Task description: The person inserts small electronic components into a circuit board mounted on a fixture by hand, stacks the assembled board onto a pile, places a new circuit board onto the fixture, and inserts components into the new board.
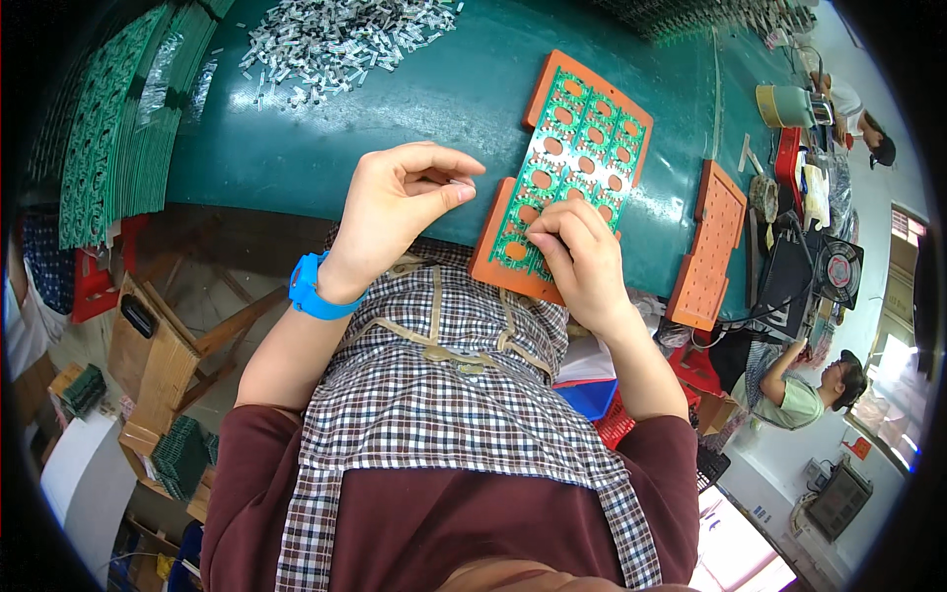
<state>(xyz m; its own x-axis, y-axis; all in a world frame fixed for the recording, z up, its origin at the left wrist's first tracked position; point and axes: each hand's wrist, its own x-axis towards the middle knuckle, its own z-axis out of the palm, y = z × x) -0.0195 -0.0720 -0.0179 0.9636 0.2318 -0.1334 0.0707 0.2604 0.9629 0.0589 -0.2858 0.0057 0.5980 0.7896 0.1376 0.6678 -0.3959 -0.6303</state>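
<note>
A green circuit board panel [586,150] with rows of oval openings lies on an orange-brown fixture plate [634,110] near the table's front edge. Over the near part of the panel, my right hand [584,259] has its thumb and forefinger pinched together at the board's surface. Whatever sits between those fingertips is hidden. My left hand [400,202], with a blue watch on its wrist, hovers to the left of the fixture, apart from it. Its fingers are curled and the thumb is near the forefinger; a tiny thing may be at the tips, too small to name.
A heap of small metallic pieces [340,44] lies at the far left of the green table [424,109]. Stacked green panels [113,138] stand at the left edge. Another orange-brown plate [712,247] rests to the right, near a black fan [837,272]. Other people are at the right.
</note>
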